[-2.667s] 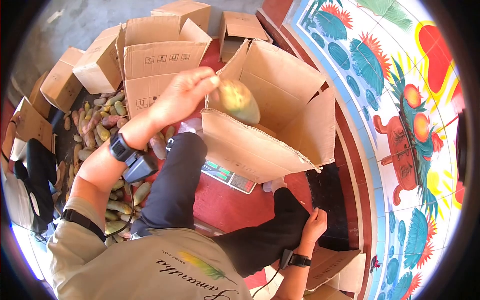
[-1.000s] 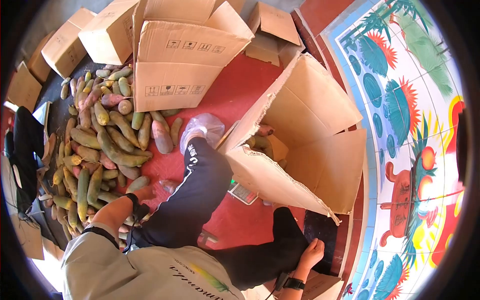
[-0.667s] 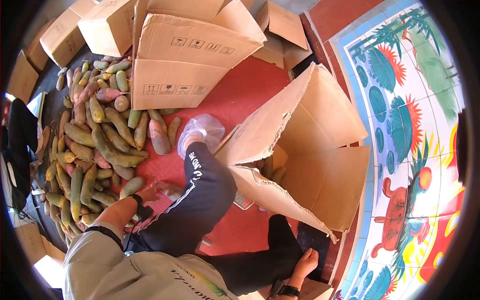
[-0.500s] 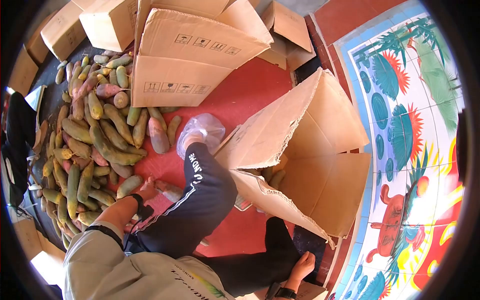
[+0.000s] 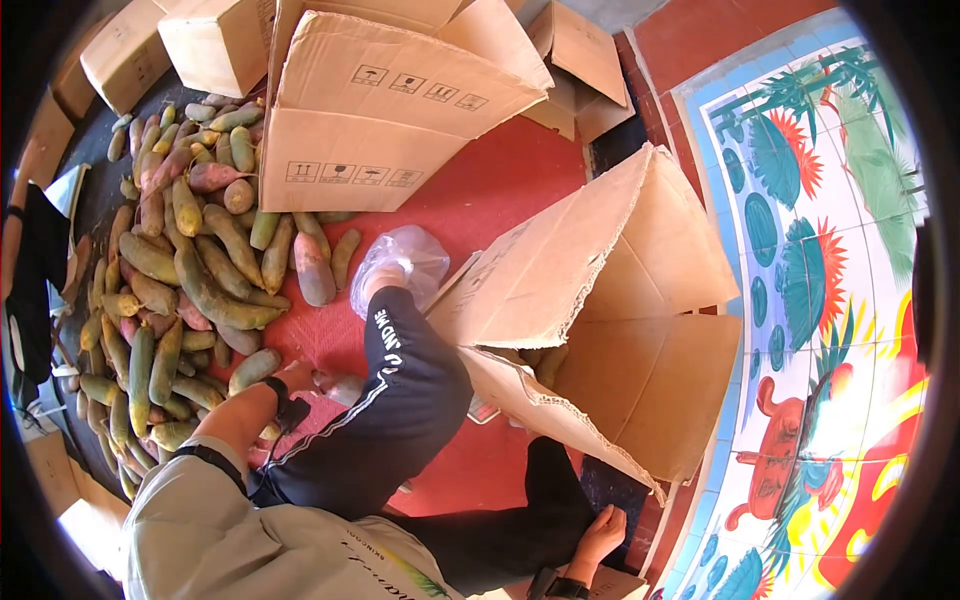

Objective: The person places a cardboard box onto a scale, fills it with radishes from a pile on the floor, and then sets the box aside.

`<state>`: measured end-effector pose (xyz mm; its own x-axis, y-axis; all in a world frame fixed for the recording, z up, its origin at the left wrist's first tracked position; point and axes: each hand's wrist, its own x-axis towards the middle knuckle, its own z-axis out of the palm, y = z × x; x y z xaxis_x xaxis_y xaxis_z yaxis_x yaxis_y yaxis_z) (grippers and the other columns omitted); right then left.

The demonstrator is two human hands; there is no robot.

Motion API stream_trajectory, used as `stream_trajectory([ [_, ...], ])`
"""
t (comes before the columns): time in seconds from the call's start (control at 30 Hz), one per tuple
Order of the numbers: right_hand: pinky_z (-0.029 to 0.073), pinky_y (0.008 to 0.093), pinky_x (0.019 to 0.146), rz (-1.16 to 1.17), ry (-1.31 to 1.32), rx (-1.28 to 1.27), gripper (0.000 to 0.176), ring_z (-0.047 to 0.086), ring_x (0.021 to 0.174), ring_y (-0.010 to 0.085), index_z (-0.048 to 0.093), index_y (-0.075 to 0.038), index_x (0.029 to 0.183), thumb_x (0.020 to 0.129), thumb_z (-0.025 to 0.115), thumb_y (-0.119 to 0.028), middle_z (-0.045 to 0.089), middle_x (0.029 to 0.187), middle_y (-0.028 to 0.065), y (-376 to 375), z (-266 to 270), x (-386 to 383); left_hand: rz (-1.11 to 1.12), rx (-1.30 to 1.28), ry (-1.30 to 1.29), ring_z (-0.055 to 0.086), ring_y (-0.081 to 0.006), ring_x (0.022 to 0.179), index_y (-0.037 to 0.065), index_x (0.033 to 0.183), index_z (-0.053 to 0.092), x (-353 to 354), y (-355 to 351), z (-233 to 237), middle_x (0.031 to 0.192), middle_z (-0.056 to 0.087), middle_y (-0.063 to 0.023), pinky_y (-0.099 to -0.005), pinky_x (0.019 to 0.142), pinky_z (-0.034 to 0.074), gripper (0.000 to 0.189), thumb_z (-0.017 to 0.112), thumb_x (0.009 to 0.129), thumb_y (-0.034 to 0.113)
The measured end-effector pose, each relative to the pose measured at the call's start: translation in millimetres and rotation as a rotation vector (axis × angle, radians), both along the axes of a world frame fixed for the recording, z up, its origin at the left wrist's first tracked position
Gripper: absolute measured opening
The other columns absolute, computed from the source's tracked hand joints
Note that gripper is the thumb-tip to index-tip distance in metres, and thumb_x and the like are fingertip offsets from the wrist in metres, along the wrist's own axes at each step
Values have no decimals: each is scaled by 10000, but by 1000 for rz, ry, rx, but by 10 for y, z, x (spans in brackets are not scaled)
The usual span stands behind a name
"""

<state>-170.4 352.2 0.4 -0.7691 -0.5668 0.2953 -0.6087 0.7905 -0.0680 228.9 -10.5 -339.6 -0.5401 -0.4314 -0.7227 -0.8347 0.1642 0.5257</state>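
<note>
My left hand (image 5: pixel 296 377), with a black watch at the wrist, reaches down to the red floor beside my bent leg. Its fingers close around the left end of a pinkish radish (image 5: pixel 345 389); my knee partly hides both. A greenish radish (image 5: pixel 256 371) lies just above this hand, at the edge of a large heap of long green and pink radishes (image 5: pixel 150 260). Lower right, my right hand (image 5: pixel 601 533) rests over my other knee, its fingers curled in with nothing visible in them.
An open cardboard box (image 5: pixel 650 370) on its right side holds a few radishes. Another big carton (image 5: pixel 370 130) stands at the top beside the heap, with more boxes (image 5: pixel 215 45) behind. My foot is in a clear plastic bag (image 5: pixel 425 258). A painted tile wall (image 5: pixel 800 300) borders the right.
My left hand has moved slightly right, from beside the pinkish radish onto its end, and its fingers have closed in. My right hand stays on the knee.
</note>
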Motion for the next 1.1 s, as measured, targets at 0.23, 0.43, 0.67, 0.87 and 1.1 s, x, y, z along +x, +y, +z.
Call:
stream_trajectory([
  [0.23,391,455,543,16,8,-26,186,486,619,387,488,36,690,850,485,-61,478,672,196,-107,39,40,20,259,-151,663,-266,769,-72,975,586,-287,-110,607,831,651,-177,-377,630,537,625,781,612,398],
  [0.43,398,450,543,9,30,-93,173,490,615,385,498,34,696,845,494,-52,485,669,192,-97,8,50,-70,73,-198,664,-251,787,-54,1073,539,-237,-244,704,875,659,-158,-366,658,537,666,754,646,410],
  [0.67,402,441,535,24,49,-107,171,495,613,379,503,31,696,842,502,-57,488,671,187,-38,1,59,-115,-150,-303,651,-261,823,27,1109,532,42,-187,1250,910,655,-139,-358,671,528,634,756,641,393],
  [0.87,394,438,539,25,50,-158,187,490,617,381,486,32,691,852,493,-64,484,674,192,2,-20,46,-100,-169,-190,637,-286,828,34,1199,443,156,-111,888,992,619,-181,-365,657,514,704,745,661,375],
  [1.1,395,435,539,12,59,-194,187,489,611,376,489,27,688,851,494,-64,488,673,186,27,-45,52,315,66,28,659,-280,633,-6,1167,459,225,-83,845,880,637,-199,-376,553,553,547,618,783,349],
])
